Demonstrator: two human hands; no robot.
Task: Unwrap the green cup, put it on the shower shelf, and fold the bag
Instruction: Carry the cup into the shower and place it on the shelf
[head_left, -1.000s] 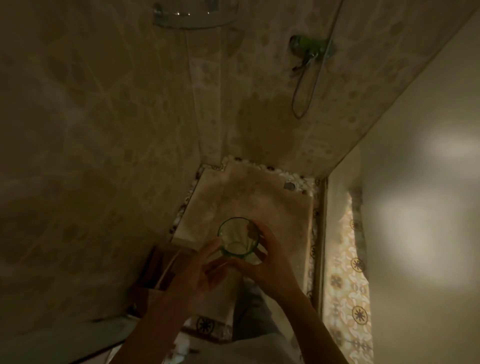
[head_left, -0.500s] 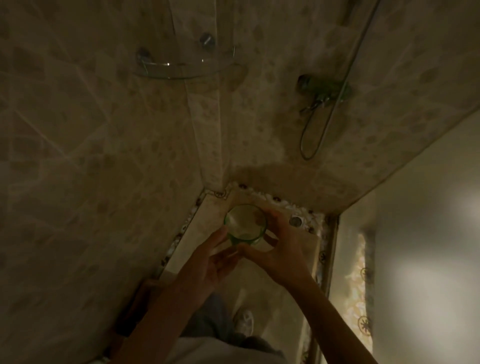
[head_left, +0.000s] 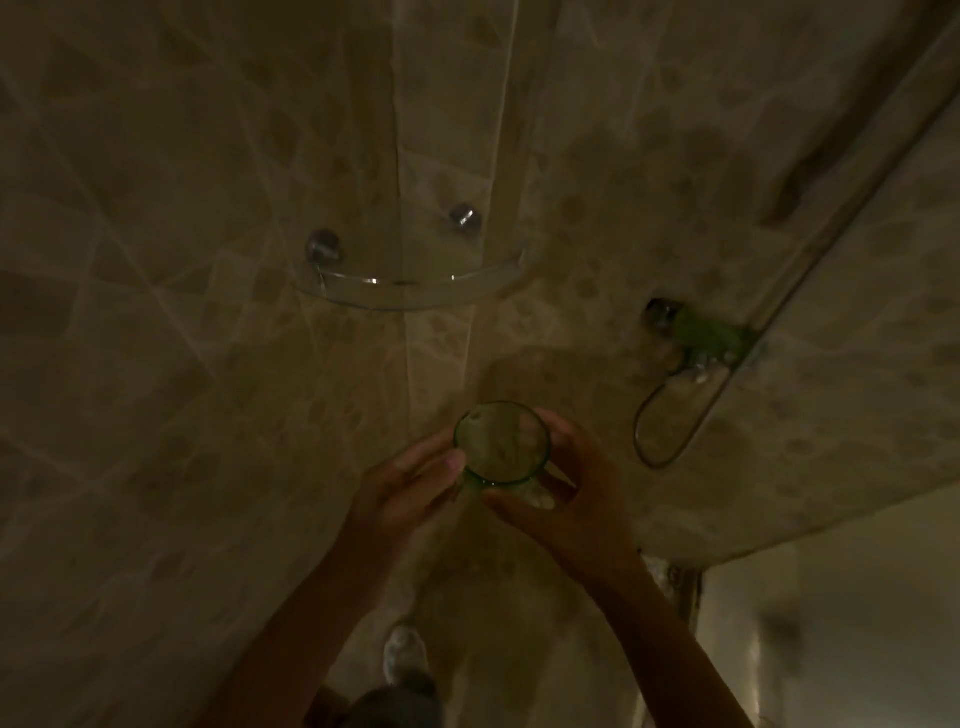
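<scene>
**Green cup held up in both hands below the corner shelf**

At six o'clock, nearest the camera, a pale shoe (head_left: 405, 654) stands on the dim shower floor (head_left: 498, 639), with a dark trouser leg just below it at the bottom edge. Two bare forearms rise from five and seven o'clock and meet just below the middle of the view.

There the left hand (head_left: 402, 488) reaches in from the seven o'clock side, its fingers fairly straight and its fingertips (head_left: 454, 460) touching the cup's left wall. The right hand (head_left: 574, 493) comes from five o'clock and wraps the green cup (head_left: 501, 444): its thumb curls under the base and its fingers curve round the far right side of the glass. The cup is upright, mouth toward the camera, clear green, held in the air between the two hands. A pale patch shows under its base against the right palm; the light is too low to say what it is. No wrapping can be made out on the cup.

Farther off at three o'clock from the cup, a shower hose (head_left: 670, 431) hangs in a loop from a mixer tap (head_left: 701, 338) tinted green on the right wall.

Farther still, toward twelve o'clock from the cup and well apart from it, the shower shelf (head_left: 410, 296) sits in the corner of the tiled walls (head_left: 156, 364): a curved glass quarter-round with a thin metal rail, fixed by two round chrome mounts (head_left: 464, 216). Nothing can be seen standing on it.

At four o'clock a lighter surface (head_left: 841, 597) lies beyond the edge of the stall.
</scene>
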